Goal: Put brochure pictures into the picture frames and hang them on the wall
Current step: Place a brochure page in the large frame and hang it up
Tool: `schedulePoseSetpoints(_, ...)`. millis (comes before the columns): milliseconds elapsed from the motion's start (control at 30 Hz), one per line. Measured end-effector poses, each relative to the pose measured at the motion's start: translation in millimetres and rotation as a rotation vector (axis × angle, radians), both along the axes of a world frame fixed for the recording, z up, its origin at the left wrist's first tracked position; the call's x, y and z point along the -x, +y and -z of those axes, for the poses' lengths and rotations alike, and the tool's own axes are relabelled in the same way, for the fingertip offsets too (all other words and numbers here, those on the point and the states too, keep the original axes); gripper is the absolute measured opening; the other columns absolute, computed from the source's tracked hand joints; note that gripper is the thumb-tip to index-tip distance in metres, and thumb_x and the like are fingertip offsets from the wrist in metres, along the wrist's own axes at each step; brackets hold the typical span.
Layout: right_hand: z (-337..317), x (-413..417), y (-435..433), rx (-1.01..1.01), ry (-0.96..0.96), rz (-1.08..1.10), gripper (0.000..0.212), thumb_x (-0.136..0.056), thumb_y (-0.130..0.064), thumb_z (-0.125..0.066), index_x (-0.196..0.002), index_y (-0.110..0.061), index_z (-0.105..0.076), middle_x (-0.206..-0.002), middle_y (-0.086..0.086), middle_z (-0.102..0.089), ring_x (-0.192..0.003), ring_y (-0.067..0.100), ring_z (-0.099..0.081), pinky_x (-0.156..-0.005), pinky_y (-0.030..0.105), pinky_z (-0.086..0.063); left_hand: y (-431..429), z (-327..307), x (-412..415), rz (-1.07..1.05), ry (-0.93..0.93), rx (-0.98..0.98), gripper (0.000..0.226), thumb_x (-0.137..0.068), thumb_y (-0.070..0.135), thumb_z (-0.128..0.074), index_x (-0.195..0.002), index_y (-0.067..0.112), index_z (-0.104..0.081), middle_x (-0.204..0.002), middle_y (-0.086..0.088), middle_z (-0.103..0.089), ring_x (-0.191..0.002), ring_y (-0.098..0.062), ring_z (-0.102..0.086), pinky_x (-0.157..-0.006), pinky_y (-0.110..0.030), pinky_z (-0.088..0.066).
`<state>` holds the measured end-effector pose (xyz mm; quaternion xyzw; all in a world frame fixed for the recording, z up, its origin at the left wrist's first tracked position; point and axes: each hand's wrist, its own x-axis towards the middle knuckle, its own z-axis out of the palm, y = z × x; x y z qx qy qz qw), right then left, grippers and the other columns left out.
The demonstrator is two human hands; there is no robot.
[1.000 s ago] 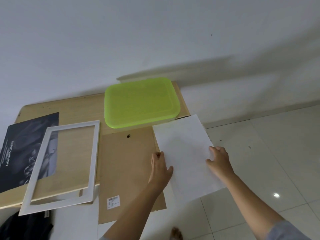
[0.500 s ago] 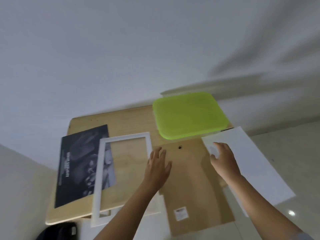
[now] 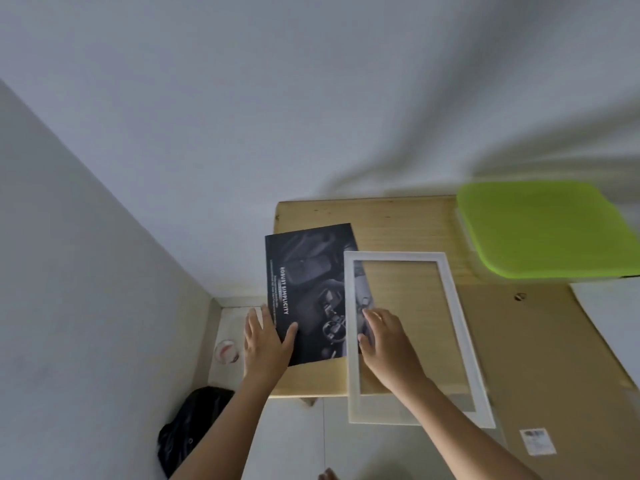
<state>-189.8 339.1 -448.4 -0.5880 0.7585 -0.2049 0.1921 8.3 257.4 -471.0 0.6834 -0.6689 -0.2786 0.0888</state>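
Note:
A dark brochure (image 3: 308, 289) with white lettering lies at the left of a small wooden table (image 3: 381, 216). Its right edge is tucked under a white picture frame (image 3: 450, 306), which juts over the table's front edge. My left hand (image 3: 266, 341) lies at the brochure's lower left corner. The thumb rests on the cover and the straight fingers reach past the left edge. My right hand (image 3: 384, 337) rests with straight fingers on the frame's left side and pane. A brown backing board (image 3: 554, 358) lies right of the frame.
A box with a lime-green lid (image 3: 547, 230) stands at the table's back right. A white sheet (image 3: 616, 306) shows at the right edge. On the floor to the left are a black bag (image 3: 194, 420) and a small clear round object (image 3: 227, 351). Two walls meet in a corner at the left.
My view swung left. My right hand left the white sheet and moved onto the frame. My left hand moved from the backing board to the brochure's corner.

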Motion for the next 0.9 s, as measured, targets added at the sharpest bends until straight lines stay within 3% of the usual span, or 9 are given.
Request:
schedulePoseSetpoints(100, 6, -22, -7, -0.026, 0.054, -0.063, 0.047, -0.092, -0.025, -0.053, -0.135, -0.011, -0.042, -0.137, 0.004, -0.046, -0.128, 0.018, -0.040, -0.100, 0.025, -0.041, 0, 12, -11, 0.009, 0.070, -0.095, 0.088, -0.086, 0.059, -0.046, -0.148, 0.016, 0.000, -0.155, -0.008, -0.005, -0.143, -0.026, -0.008, -0.112, -0.048, -0.025)
schedulePoseSetpoints(167, 10, -29, -10, -0.024, 0.099, -0.080, 0.047, -0.089, -0.021, -0.057, -0.133, -0.009, -0.045, -0.133, 0.007, -0.049, -0.125, 0.021, -0.044, -0.098, 0.027, -0.045, -3, 17, -14, 0.034, 0.178, -0.111, 0.086, -0.082, 0.059, -0.052, -0.146, 0.021, -0.007, -0.150, -0.005, -0.021, -0.138, -0.024, -0.024, -0.106, -0.048, -0.037)
schedulePoseSetpoints(367, 14, -34, -17, -0.034, 0.183, -0.070, 0.048, -0.081, -0.015, -0.067, -0.125, -0.005, -0.053, -0.127, 0.012, -0.055, -0.118, 0.027, -0.052, -0.085, 0.028, -0.052, -12, 13, -17, 0.008, 0.395, -0.068, 0.066, -0.086, 0.033, -0.062, -0.140, 0.020, -0.026, -0.134, -0.002, -0.044, -0.122, -0.019, -0.045, -0.097, -0.043, -0.047)
schedulePoseSetpoints(633, 9, -26, -25, -0.076, 0.181, -0.090, 0.049, -0.090, -0.019, -0.054, -0.137, -0.011, -0.040, -0.139, 0.006, -0.040, -0.130, 0.019, -0.037, -0.092, 0.024, -0.047, -14, 19, -30, -0.119, 0.505, -0.018, 0.061, -0.085, 0.021, -0.065, -0.138, 0.019, -0.034, -0.129, 0.000, -0.050, -0.117, -0.017, -0.048, -0.095, -0.041, -0.049)
schedulePoseSetpoints(733, 9, -20, -31, -0.086, 0.170, -0.096, 0.049, -0.091, -0.018, -0.052, -0.138, -0.011, -0.038, -0.139, 0.005, -0.038, -0.130, 0.018, -0.033, -0.095, 0.024, -0.044, -16, 14, -38, -0.188, 0.637, -0.010, 0.048, -0.090, 0.006, -0.055, -0.134, 0.021, -0.044, -0.120, 0.004, -0.057, -0.112, -0.015, -0.054, -0.090, -0.036, -0.053)
schedulePoseSetpoints(900, 11, -13, -38, -0.091, 0.156, -0.086, 0.051, -0.091, -0.018, -0.052, -0.139, -0.011, -0.036, -0.140, 0.004, -0.037, -0.131, 0.018, -0.032, -0.097, 0.025, -0.043, -19, -1, -49, -0.300, 0.850, -0.031, 0.038, -0.096, 0.004, -0.044, -0.132, 0.014, -0.050, -0.123, 0.000, -0.059, -0.112, -0.019, -0.056, -0.076, -0.020, -0.055)
